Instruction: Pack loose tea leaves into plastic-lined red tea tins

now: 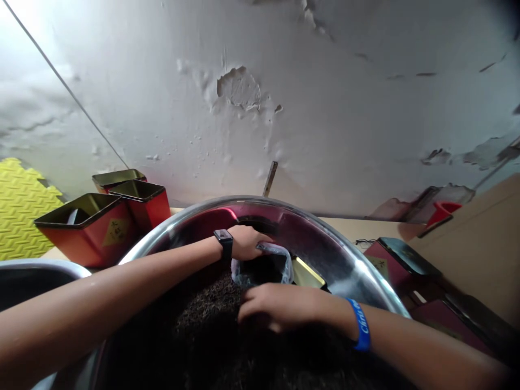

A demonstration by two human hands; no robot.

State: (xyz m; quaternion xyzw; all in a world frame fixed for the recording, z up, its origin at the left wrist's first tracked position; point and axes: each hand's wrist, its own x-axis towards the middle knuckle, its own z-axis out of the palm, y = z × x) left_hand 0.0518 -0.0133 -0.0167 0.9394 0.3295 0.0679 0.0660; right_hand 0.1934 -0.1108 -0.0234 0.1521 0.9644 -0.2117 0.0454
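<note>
A wide metal basin holds a heap of dark loose tea leaves. Within it stands a container lined with a clear plastic bag, its inside dark. My left hand, with a watch at the wrist, is closed on the bag's far left rim. Just in front of the bag, low over the leaves, my right hand has its fingers curled downward; they are slightly blurred, and what they hold is hidden. Beside the bag, to the right, lies a gold-coloured tin lid inside the basin.
Several open red tins stand left of the basin, near a yellow foam mat. Another metal basin is at lower left. Dark red tins and a cardboard sheet are on the right. A peeling wall rises behind.
</note>
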